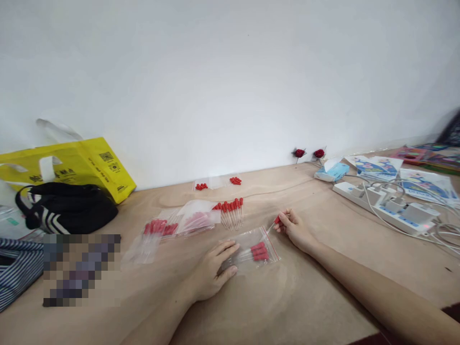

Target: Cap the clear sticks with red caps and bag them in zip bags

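Note:
A clear zip bag [244, 244] lies on the table with several red-topped droppers [259, 251] inside, their thin stems pointing left. My left hand [217, 263] rests over the bag's left end, fingers stretched and thumb apart. Closed on a single dropper [276, 220], my right hand [293, 227] is just beyond the bag's upper right corner; its red bulb is pinched between thumb and fingers. The thin stem points down-left at the bag's opening; whether the tip is inside I cannot tell. Behind the bag, several loose droppers [233, 211] lie side by side in a row.
Filled bags of droppers [158, 227] lie left of the row, and small bags with red bulbs [235, 181] by the wall. A yellow bag [97, 165] and black pouch [79, 206] stand left. A power strip [388, 208] with cables and a blue pack [332, 171] occupy the right.

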### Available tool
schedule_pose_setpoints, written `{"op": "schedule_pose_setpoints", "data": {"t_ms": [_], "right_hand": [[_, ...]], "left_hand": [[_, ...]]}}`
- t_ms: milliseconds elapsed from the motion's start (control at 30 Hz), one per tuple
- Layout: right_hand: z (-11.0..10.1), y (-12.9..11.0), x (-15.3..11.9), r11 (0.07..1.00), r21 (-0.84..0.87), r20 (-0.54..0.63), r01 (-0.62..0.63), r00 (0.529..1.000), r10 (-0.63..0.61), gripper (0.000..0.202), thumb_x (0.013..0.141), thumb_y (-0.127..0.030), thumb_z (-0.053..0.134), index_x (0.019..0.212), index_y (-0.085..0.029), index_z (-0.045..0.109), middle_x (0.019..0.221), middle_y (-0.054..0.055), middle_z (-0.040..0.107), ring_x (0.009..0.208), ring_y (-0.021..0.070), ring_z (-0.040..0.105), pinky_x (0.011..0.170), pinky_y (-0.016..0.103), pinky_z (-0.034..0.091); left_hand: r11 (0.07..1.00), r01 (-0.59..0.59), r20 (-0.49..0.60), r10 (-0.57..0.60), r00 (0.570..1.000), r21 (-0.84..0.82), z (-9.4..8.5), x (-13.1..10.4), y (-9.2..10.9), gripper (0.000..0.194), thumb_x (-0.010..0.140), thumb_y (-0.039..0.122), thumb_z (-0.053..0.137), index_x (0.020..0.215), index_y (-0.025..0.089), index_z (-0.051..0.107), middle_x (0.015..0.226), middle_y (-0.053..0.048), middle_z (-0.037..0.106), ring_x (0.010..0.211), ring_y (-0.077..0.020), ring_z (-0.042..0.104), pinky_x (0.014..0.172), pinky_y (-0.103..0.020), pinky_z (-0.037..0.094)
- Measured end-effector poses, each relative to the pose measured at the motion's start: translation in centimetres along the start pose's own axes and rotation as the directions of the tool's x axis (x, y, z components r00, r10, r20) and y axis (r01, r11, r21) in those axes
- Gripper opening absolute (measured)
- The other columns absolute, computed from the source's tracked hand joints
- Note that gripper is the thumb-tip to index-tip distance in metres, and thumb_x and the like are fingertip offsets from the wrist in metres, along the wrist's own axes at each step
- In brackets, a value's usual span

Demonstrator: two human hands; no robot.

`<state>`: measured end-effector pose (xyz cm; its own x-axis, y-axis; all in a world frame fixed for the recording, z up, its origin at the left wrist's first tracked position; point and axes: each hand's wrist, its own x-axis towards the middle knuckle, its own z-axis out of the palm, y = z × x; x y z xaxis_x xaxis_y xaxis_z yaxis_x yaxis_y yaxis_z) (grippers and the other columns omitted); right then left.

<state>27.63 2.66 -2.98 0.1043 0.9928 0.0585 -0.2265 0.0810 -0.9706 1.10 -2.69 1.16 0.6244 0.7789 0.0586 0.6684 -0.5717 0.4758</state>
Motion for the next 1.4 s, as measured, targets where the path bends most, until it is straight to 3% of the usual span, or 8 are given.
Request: {"op": "schedule_pose_setpoints", "data": {"t_ms": [167,367,500,667,833,933,1133,1400], "right_hand": [[0.2,-0.1,-0.3,0.991,0.112,0.004,-0.067,0.998,0.067,0.035,0.063,-0.048,0.063,0.071,-0.021,0.042,0.064,-0.003,0.060,0.054,0.0096,0.057,0.057,0.024,0.047],[1.9,-1.0,-2.2,0.958,0.188,0.139,-0.215,0.972,0.191,0.039,0.057,-0.041,0.071,0.075,-0.021,0.043,0.063,-0.004,0.061,0.052,0.0103,0.059,0.052,0.023,0.048],[2.4,-1.1,-2.8,0.968,0.023,0.262,-0.249,0.936,0.234,0.038,0.056,-0.042,0.071,0.071,-0.018,0.046,0.052,-0.005,0.058,0.041,0.0076,0.052,0.039,0.018,0.042],[2.9,-0.7,-2.6,0.962,-0.195,0.290,-0.191,0.926,0.243,0.035,0.056,-0.044,0.068,0.068,-0.013,0.057,0.039,-0.007,0.050,0.031,0.0050,0.041,0.032,0.017,0.035],[3.8,-0.4,-2.6,0.972,-0.182,0.296,-0.147,0.935,0.197,0.035,0.061,-0.045,0.062,0.072,-0.012,0.063,0.050,-0.001,0.058,0.040,0.0089,0.051,0.041,0.021,0.044],[3.1,-0.6,-2.2,0.944,-0.304,0.346,-0.126,0.909,0.233,0.029,0.065,-0.040,0.059,0.073,-0.013,0.063,0.043,-0.004,0.052,0.036,0.0073,0.047,0.036,0.018,0.040],[1.8,-1.1,2.0,0.890,-0.450,0.103,-0.076,0.985,0.136,0.008,0.066,-0.021,0.056,0.070,-0.014,0.057,0.048,-0.006,0.050,0.033,0.0044,0.042,0.030,0.015,0.031],[7.0,0.4,9.7,0.850,-0.506,0.007,-0.146,0.985,0.174,0.012,0.072,-0.018,0.056,0.082,-0.014,0.058,0.042,-0.007,0.048,0.031,0.0053,0.041,0.032,0.016,0.032]], "left_hand": [[1.000,0.012,0.012,-0.012,1.000,0.006,0.0,0.0,0.0,0.047,0.082,0.030,0.045,0.128,0.025,0.036,0.134,-0.005,0.039,0.123,-0.0231,0.032,0.101,-0.044,0.027],[0.999,0.044,0.028,-0.045,0.999,0.027,-0.1,0.0,0.2,0.050,0.082,0.029,0.045,0.129,0.021,0.034,0.134,-0.007,0.038,0.124,-0.0224,0.031,0.102,-0.042,0.027],[0.999,0.028,0.027,-0.028,0.999,0.027,-0.1,0.1,0.2,0.048,0.082,0.028,0.045,0.128,0.021,0.035,0.133,-0.006,0.039,0.124,-0.0215,0.031,0.103,-0.042,0.026],[1.000,0.006,0.022,-0.007,1.000,0.028,-0.1,0.1,0.1,0.044,0.082,0.029,0.045,0.125,0.021,0.040,0.133,-0.006,0.040,0.123,-0.0215,0.032,0.102,-0.042,0.027],[1.000,-0.008,0.011,0.007,1.000,0.015,0.0,0.1,0.0,0.043,0.082,0.027,0.046,0.124,0.021,0.042,0.132,-0.007,0.040,0.122,-0.0217,0.033,0.101,-0.042,0.028],[1.000,-0.012,-0.002,0.012,1.000,0.002,0.1,0.1,-0.1,0.044,0.081,0.026,0.047,0.124,0.021,0.042,0.132,-0.007,0.041,0.122,-0.0222,0.034,0.101,-0.042,0.028],[0.999,-0.022,-0.016,0.021,1.000,-0.040,0.3,0.0,-0.3,0.042,0.080,0.026,0.048,0.122,0.022,0.045,0.132,-0.007,0.040,0.122,-0.0235,0.035,0.101,-0.044,0.028],[0.999,-0.020,-0.011,0.020,1.000,-0.035,0.2,0.0,-0.3,0.042,0.080,0.027,0.049,0.122,0.022,0.045,0.131,-0.008,0.042,0.121,-0.0238,0.036,0.100,-0.043,0.029]]}}
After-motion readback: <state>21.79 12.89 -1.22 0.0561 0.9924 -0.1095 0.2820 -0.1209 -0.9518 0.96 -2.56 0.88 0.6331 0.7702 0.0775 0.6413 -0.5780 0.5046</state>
